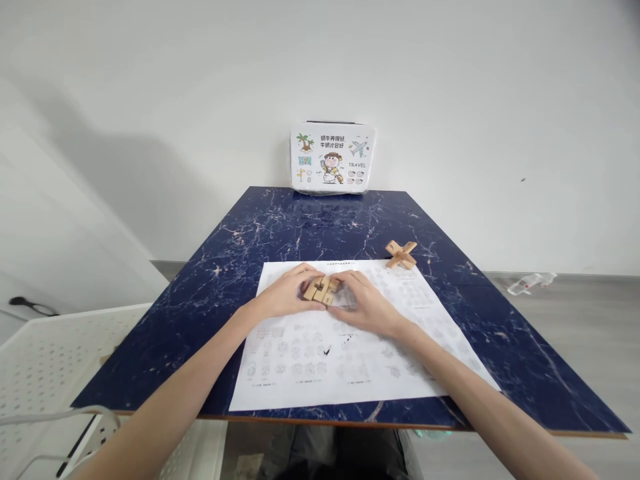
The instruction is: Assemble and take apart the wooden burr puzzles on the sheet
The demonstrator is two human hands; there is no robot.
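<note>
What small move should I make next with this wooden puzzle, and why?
Perhaps steady the wooden puzzle with your left hand and nudge its right end with your right hand. Both hands grip it from opposite sides, and a dark gap shows in its top, so a piece may be unseated.

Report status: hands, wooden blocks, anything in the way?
Left hand, right hand: both gripping wooden block cluster over printed sheet. Dark gap in cluster's top. Cross-shaped wooden piece at sheet's far right corner, apart from hands, seemingly not blocking.
</note>
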